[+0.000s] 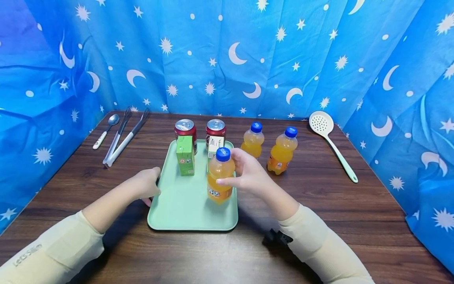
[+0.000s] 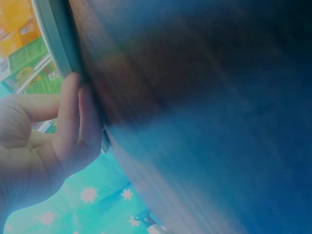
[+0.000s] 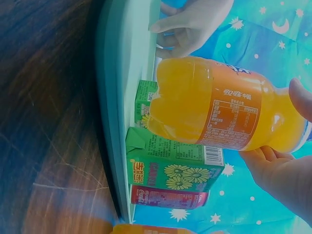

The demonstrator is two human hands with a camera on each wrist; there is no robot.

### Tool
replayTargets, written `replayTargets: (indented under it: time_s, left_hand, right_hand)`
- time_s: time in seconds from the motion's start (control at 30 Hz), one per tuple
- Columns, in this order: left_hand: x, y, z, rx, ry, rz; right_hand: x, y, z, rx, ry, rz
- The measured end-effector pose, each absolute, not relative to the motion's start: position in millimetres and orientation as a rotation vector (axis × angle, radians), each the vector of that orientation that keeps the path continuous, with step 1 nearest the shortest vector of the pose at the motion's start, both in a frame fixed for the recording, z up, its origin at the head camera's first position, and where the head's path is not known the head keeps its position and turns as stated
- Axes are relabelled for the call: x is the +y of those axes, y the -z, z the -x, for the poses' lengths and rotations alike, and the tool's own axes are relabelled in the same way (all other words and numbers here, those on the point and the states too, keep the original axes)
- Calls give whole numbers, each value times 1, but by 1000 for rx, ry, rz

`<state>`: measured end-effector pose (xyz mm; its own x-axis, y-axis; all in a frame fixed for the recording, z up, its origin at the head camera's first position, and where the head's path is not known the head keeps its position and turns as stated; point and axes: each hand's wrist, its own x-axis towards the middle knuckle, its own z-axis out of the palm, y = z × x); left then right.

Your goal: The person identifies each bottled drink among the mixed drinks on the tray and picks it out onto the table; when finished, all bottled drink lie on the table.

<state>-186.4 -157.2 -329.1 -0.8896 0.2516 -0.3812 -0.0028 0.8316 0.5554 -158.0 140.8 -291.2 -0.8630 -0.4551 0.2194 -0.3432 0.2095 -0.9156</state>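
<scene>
A light green tray (image 1: 184, 215) lies on the table. My left hand (image 1: 143, 184) grips its left rim; in the left wrist view, the fingers (image 2: 70, 109) meet the rim's outer side. My right hand (image 1: 252, 171) holds an orange soda bottle (image 1: 220, 175) with a blue cap, upright over the tray's right half. In the right wrist view the bottle's base looks just above the tray, though contact is hard to judge. Behind it stands a green-and-white drink carton (image 1: 216, 146), partly hidden. Another green drink carton (image 1: 186, 156) stands to the left, with red soda cans (image 1: 185, 128) behind both.
Two more orange soda bottles (image 1: 282, 152) stand right of the tray. A skimmer (image 1: 330, 136) lies at the far right. Tongs (image 1: 124, 142) and a spoon (image 1: 106, 131) lie at the far left. A blue star-patterned curtain (image 1: 213, 59) borders the table's back and sides.
</scene>
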Motion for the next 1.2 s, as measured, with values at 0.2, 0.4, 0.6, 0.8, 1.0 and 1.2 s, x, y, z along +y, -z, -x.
replayTargets:
  time_s: [0.2,0.4,0.6,0.8,1.0,1.2]
  left_hand:
    - [-158,329,186,2567,-774,-193]
    - [-158,329,187,2568,-776,-197]
    - [-158,330,186,2567,-785,-200]
    - [-159,331,186,2564,-792,-201]
    - [-158,330,186,2562,-793,-195]
    - [-158,328,185,2563,-790,-196]
  right_hand:
    - [145,289,156,2348,1778,803]
    - [149,289,155,2356,1780,768]
    - [152,289,155,2350,1786,754]
    - [155,288,154,2369,1782,742]
    - [159,287,154,2387,1776,724]
    - [162,288,153,2394,1779,730]
